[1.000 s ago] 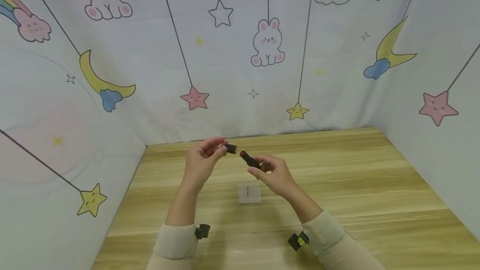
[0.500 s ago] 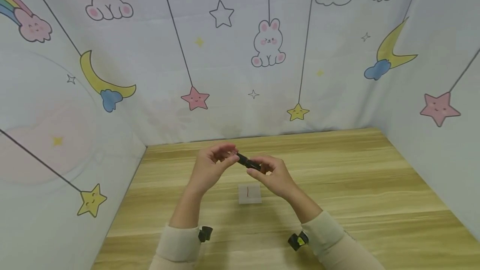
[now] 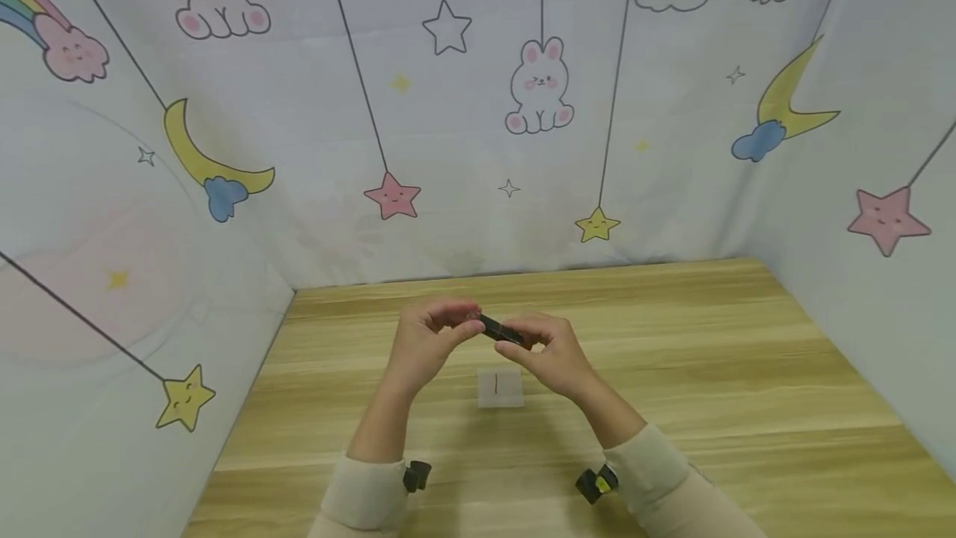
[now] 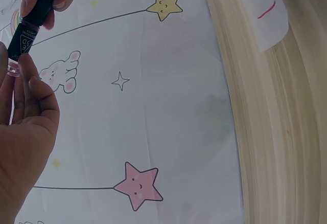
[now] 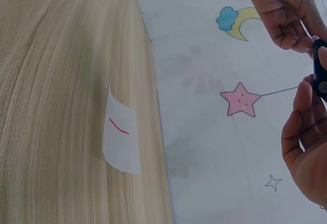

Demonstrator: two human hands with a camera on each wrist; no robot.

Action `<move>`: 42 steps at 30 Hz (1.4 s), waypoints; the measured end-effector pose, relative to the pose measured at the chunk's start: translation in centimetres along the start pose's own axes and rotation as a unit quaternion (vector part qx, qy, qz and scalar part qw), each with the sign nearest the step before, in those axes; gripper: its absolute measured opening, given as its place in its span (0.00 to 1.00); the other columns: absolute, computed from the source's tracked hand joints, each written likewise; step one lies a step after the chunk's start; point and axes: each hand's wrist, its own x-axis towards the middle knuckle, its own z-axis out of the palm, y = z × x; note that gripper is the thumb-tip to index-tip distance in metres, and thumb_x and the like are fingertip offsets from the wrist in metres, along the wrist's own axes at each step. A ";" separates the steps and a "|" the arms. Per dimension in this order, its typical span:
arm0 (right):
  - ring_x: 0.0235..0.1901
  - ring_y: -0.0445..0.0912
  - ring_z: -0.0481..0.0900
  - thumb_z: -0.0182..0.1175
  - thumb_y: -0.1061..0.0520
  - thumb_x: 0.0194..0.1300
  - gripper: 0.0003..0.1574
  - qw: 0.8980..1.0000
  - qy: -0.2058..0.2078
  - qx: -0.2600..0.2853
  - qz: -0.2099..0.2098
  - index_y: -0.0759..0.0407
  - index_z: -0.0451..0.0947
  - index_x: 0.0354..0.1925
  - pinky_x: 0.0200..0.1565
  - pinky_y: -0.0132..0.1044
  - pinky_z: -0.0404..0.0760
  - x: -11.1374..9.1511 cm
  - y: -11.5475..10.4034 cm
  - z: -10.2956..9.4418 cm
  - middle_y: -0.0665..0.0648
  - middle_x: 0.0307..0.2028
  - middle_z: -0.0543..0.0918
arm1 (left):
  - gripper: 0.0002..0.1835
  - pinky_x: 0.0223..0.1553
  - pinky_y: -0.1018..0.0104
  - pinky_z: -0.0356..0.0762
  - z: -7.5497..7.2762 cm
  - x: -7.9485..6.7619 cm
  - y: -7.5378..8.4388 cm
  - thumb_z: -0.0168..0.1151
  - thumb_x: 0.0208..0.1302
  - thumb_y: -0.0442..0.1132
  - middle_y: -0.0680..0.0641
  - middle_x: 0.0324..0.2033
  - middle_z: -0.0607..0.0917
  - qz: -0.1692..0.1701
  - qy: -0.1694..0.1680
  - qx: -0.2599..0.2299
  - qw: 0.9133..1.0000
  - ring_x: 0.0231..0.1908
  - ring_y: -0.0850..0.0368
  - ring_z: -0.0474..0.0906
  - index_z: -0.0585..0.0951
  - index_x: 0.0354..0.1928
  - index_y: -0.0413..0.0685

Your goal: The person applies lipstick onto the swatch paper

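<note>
Both hands meet above the table around one black lipstick (image 3: 500, 328), its cap and base now joined in line. My left hand (image 3: 427, 345) pinches the cap end, which has a clear tip and pale lettering (image 4: 25, 40) in the left wrist view. The base end is gripped by the fingers and thumb of my right hand (image 3: 551, 355). No red of the lipstick shows. Below the hands, a small white paper (image 3: 488, 393) with one red stroke (image 3: 496, 383) lies on the table.
The wood-grain table (image 3: 672, 339) reaches back to a white cloth wall (image 3: 463, 231) printed with stars, moons and rabbits. Similar walls stand left and right. A black wrist device (image 3: 417, 476) sits at the left cuff, another black device (image 3: 596, 485) at the right.
A second ago the cap and the red-tipped base were apart. My left hand has moved right and slightly down, bringing the cap over the red tip. The right hand has barely moved.
</note>
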 end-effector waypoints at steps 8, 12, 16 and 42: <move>0.29 0.39 0.71 0.67 0.72 0.62 0.09 1.000 -0.008 -0.005 -0.015 0.70 0.87 0.42 0.31 0.32 0.72 0.0 -3.0 -0.1 0.58 0.33 0.84 | 0.13 0.48 0.52 0.78 0.0 -0.3 -0.3 0.74 0.60 0.35 0.44 0.39 0.89 -0.001 0.002 -0.007 1.000 0.40 0.55 0.82 0.87 0.46 0.36; 0.28 0.40 0.71 0.66 0.72 0.63 0.09 1.000 -0.012 -0.003 -0.013 0.71 0.86 0.43 0.31 0.32 0.72 0.0 -3.0 0.0 0.59 0.33 0.84 | 0.13 0.48 0.57 0.78 0.0 -0.4 -0.3 0.75 0.60 0.36 0.46 0.39 0.89 -0.010 0.008 -0.007 1.000 0.41 0.54 0.82 0.88 0.45 0.40; 0.28 0.42 0.72 0.66 0.72 0.62 0.10 1.000 -0.013 -0.001 -0.012 0.71 0.86 0.44 0.31 0.32 0.72 -0.1 -3.0 0.0 0.60 0.33 0.84 | 0.13 0.47 0.61 0.78 0.2 -0.6 -0.2 0.75 0.60 0.37 0.46 0.39 0.89 -0.014 0.011 -0.009 1.000 0.41 0.55 0.83 0.89 0.45 0.41; 0.29 0.48 0.83 0.67 0.67 0.65 0.10 0.998 -0.054 -0.021 0.030 0.65 0.86 0.45 0.33 0.34 0.81 -0.5 -2.9 0.6 0.57 0.34 0.88 | 0.14 0.36 0.68 0.70 2.5 -0.2 1.2 0.77 0.56 0.37 0.51 0.32 0.89 0.055 -0.008 0.046 0.997 0.32 0.58 0.76 0.88 0.45 0.42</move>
